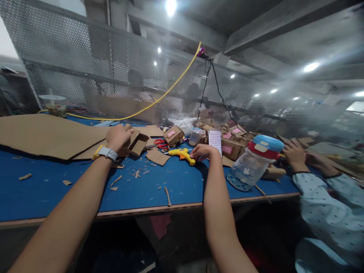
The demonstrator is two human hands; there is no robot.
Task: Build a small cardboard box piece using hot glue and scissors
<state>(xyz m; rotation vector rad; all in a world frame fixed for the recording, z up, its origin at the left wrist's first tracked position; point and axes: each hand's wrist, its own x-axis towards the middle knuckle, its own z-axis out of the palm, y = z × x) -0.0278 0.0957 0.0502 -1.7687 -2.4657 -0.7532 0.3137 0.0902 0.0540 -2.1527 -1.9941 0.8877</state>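
Note:
My left hand, with a watch on its wrist, is closed round the edge of a small open cardboard box, which is tilted toward me. To the right, the fingers of my right hand pinch the handle end of a yellow glue gun. Its nozzle points left, over a flat cardboard piece on the table. Red-handled scissors lie just behind, beside a cardboard model with a pink patch.
A large cardboard sheet covers the left of the blue table; scraps lie in front. At right stand a clear bottle with a blue-red lid and more cardboard models. A co-worker's hand is beyond. A yellow cable hangs behind.

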